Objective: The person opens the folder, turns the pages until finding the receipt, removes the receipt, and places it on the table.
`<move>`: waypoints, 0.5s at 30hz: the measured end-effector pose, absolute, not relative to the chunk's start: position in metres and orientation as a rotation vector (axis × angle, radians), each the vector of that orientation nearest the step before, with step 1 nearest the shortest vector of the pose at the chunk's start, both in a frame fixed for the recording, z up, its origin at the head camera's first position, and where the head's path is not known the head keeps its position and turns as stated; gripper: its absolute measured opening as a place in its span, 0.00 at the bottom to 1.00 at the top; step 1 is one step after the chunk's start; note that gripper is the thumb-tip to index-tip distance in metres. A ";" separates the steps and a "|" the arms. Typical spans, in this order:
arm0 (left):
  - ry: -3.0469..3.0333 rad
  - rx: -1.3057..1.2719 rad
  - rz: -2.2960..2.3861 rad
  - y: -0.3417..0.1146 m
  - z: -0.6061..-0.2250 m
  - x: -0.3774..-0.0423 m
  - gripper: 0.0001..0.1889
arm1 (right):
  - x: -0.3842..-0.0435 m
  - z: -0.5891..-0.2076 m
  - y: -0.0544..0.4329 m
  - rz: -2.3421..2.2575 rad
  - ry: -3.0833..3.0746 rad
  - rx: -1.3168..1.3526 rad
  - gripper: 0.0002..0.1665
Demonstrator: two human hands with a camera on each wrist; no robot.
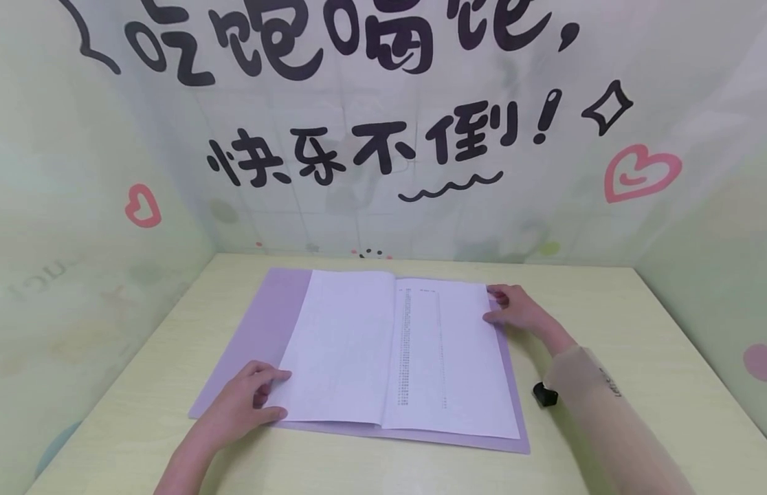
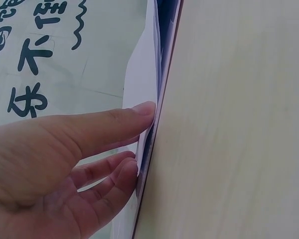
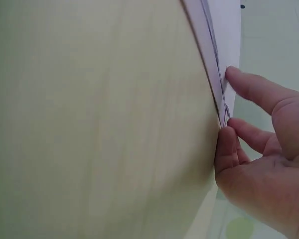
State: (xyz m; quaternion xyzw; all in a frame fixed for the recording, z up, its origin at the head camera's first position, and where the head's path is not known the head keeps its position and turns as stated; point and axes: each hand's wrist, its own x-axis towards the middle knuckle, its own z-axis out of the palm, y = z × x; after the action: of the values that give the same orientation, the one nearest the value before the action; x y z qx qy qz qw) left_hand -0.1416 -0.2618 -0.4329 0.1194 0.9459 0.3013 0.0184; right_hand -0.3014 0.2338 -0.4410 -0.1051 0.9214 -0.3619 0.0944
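Wood-grain tabletop (image 1: 637, 330) | centre: open purple-covered booklet (image 1: 247, 337) | lower left: left hand (image 1: 242, 400) | centre right: right hand (image 1: 517, 307) | both: digits apart, touching booklet

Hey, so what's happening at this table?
A person is handling an open book with a purple cover, lying on the table. The left hand touches the left page, which looks blank, near its lower outer corner. The right hand is at the upper outer edge of the printed right page. A small black object lies by the right sleeve.
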 end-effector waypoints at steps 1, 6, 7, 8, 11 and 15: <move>2.934 0.370 0.942 -0.262 -0.433 -0.142 0.28 | -0.302 -0.441 0.234 -1.066 2.732 -0.321 0.42; 2.935 0.377 0.945 -0.262 -0.433 -0.142 0.28 | -0.302 -0.441 0.236 -1.055 2.731 -0.344 0.43; 2.936 0.379 0.945 -0.262 -0.433 -0.142 0.28 | -0.303 -0.441 0.236 -1.062 2.730 -0.342 0.43; 2.936 0.380 0.947 -0.262 -0.433 -0.142 0.27 | -0.303 -0.441 0.236 -1.066 2.730 -0.343 0.43; 2.937 0.384 0.948 -0.262 -0.433 -0.142 0.27 | -0.302 -0.440 0.235 -1.067 2.736 -0.355 0.43; 2.937 0.380 0.940 -0.262 -0.433 -0.142 0.27 | -0.301 -0.440 0.235 -1.067 2.744 -0.365 0.43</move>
State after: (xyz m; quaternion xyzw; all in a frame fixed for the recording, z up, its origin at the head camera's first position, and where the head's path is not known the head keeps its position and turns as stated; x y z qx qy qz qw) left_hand -0.1423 -0.2623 -0.4334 0.1222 0.9451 0.3024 0.0171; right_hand -0.3006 0.2347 -0.4401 -0.1225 0.9214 -0.3582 0.0876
